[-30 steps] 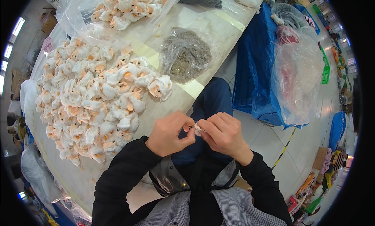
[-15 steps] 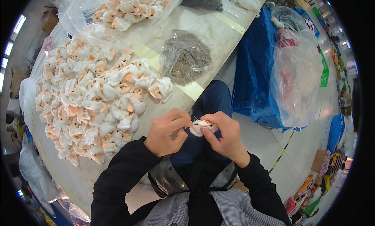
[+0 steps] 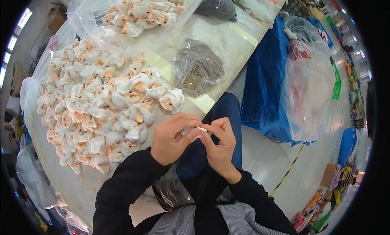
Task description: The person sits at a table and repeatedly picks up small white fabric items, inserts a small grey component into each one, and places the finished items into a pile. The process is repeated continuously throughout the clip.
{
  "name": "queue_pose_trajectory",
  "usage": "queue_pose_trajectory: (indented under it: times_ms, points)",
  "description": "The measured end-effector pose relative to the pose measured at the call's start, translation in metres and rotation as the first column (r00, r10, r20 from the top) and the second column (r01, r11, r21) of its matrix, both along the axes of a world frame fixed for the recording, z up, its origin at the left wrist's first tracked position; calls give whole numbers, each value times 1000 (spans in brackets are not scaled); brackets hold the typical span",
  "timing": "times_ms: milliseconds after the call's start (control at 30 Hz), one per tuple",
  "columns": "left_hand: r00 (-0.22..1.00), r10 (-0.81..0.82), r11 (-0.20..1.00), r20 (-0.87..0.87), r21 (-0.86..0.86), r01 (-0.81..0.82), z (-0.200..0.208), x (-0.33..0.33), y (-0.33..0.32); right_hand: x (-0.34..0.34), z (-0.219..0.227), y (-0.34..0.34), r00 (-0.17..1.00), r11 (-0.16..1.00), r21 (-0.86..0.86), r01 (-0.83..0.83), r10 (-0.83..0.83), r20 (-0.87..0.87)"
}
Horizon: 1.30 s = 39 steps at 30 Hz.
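Over my lap, just off the table's near edge, both hands meet on a small white plush piece [image 3: 202, 129], mostly hidden by the fingers. My left hand [image 3: 172, 136] is closed, thumb and fingers pinching the piece. Its other side is pinched between thumb and forefinger of my right hand [image 3: 221, 143]. To the left of my hands, a broad heap of white and peach plush pieces [image 3: 93, 109] covers the table [image 3: 162, 44]. One loose plush piece [image 3: 171, 100] lies at the heap's right end, closest to my left hand.
Beyond the heap, a clear bag [image 3: 142, 11] holds more plush pieces. A bag of grey-brown material [image 3: 199, 68] and a dark grey bag [image 3: 217, 7] lie on the table. At right on the tiled floor stands a blue-lined bin [image 3: 264, 80] with a large plastic sack [image 3: 310, 88].
My right hand has moved left, against my left hand, and the plush piece is now largely covered by fingers. My left fingers have closed on it. The view has shifted slightly.
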<state>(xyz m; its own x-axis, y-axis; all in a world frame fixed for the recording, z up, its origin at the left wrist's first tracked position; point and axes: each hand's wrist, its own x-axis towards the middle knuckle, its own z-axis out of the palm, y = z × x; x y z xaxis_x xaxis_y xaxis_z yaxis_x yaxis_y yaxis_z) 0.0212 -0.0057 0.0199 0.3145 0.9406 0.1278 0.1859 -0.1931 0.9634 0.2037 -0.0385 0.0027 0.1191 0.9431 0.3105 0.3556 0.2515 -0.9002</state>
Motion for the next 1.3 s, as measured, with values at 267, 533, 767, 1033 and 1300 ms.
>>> queue_pose_trajectory:
  times_ms: [267,533,767,1033,1300]
  points:
    - [987,120,973,-111,210,-95,-8,3,2,1,-2,5,991,990,-57,-132,132,-7]
    - [963,121,961,-239,272,-53,-16,-4,2,9,16,47,908,928,172,-330,262,328]
    - [965,120,964,-233,261,-57,-23,-7,5,2,25,52,847,899,160,-408,307,434]
    - [980,115,961,-165,267,-67,-22,-3,10,10,9,60,856,905,108,-412,344,384]
    - [971,165,966,-176,225,-124,-17,0,5,5,0,55,890,925,-1,-379,365,274]
